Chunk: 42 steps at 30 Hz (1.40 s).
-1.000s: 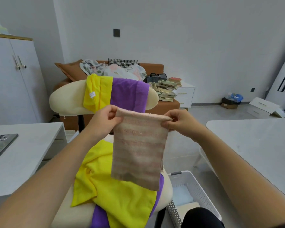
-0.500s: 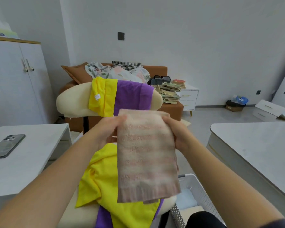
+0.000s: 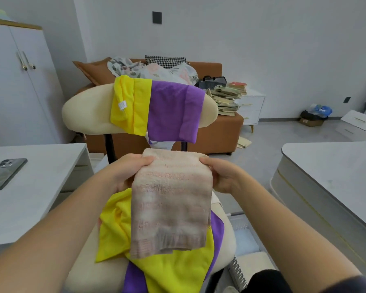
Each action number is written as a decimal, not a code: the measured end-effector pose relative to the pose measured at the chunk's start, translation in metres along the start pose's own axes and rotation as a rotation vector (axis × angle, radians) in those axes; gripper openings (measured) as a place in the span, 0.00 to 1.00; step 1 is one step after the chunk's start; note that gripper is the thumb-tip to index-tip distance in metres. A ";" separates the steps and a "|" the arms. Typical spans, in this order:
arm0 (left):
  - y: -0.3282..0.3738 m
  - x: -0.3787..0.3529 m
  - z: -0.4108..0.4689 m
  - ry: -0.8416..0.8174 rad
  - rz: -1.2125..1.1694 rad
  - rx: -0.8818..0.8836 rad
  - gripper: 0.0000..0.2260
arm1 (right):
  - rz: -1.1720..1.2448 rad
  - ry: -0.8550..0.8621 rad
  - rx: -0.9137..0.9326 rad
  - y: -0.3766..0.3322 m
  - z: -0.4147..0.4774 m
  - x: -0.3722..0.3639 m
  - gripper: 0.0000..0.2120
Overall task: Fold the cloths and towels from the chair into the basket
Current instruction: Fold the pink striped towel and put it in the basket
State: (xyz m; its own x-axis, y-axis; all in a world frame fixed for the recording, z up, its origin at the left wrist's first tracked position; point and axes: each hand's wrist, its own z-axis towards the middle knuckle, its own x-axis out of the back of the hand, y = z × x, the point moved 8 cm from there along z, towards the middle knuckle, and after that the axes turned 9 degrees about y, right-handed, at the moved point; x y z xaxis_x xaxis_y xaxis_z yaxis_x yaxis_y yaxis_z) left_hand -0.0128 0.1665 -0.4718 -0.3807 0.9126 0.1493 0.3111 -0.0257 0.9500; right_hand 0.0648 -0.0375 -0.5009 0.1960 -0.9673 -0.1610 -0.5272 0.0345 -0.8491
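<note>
At the centre of the frame, the left hand (image 3: 126, 173) and the right hand (image 3: 223, 175) gripped the pink-and-beige striped terry towel (image 3: 171, 206) by the two ends of its upper edge. Each thumb lay on top; the other fingers (image 3: 205, 161) were clamped underneath, mostly hidden by the pile. The towel sloped down from the hands, its lower hem over the crumpled yellow cloth (image 3: 114, 229) on the seat of the cream padded chair (image 3: 87, 111).

A second earlier the same towel had hung free in the air, pinched at its top corners and held up against the purple cloth (image 3: 173, 113) draped over the backrest. Since then both hands had dropped below the backrest and drawn nearer the body, and the towel had tipped from hanging upright to slanting forward over the seat. Its upper edge looked rounded and thick, which suggested a fold already made, though the layers could not be counted.

That probably left one more fold, or the carry itself. The white perforated plastic basket (image 3: 238, 271) waited at lower right of the frame, just beside the seat and well clear of the towel. Several cloths remained on the chair, so the task seemed far from finished.
</note>
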 end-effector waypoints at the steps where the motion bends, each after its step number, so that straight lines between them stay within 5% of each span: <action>1: -0.003 0.000 0.008 0.026 0.015 -0.007 0.08 | -0.012 0.020 0.009 0.003 0.012 -0.003 0.10; 9: -0.079 0.009 0.065 0.321 -0.190 0.185 0.13 | -0.134 0.007 -0.110 0.087 0.091 -0.005 0.16; 12: -0.086 0.003 0.057 0.212 -0.090 0.219 0.06 | -0.084 -0.002 -0.094 0.097 0.096 0.002 0.12; 19: -0.101 0.004 0.041 0.120 0.119 0.094 0.03 | -0.498 -0.004 0.356 0.072 0.063 0.000 0.07; 22: -0.102 0.005 0.038 0.183 0.110 -0.008 0.03 | -0.450 -0.014 0.558 0.055 0.044 -0.006 0.08; 30: -0.113 0.005 0.036 0.173 -0.028 0.000 0.04 | -0.283 -0.133 0.022 0.101 0.055 -0.003 0.10; 35: -0.114 0.008 0.037 0.140 -0.075 -0.006 0.04 | -0.175 -0.192 0.054 0.089 0.054 -0.007 0.11; 42: -0.075 0.009 0.015 -0.006 -0.220 -0.324 0.19 | 0.042 -0.323 0.292 0.058 0.037 -0.004 0.17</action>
State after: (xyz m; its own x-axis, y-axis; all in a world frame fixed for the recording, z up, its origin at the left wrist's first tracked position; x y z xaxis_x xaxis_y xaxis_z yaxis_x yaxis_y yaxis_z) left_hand -0.0268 0.1832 -0.5461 -0.4019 0.9131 -0.0684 -0.0691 0.0442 0.9966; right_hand 0.0639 -0.0222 -0.5676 0.4521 -0.8371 -0.3079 -0.2936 0.1863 -0.9376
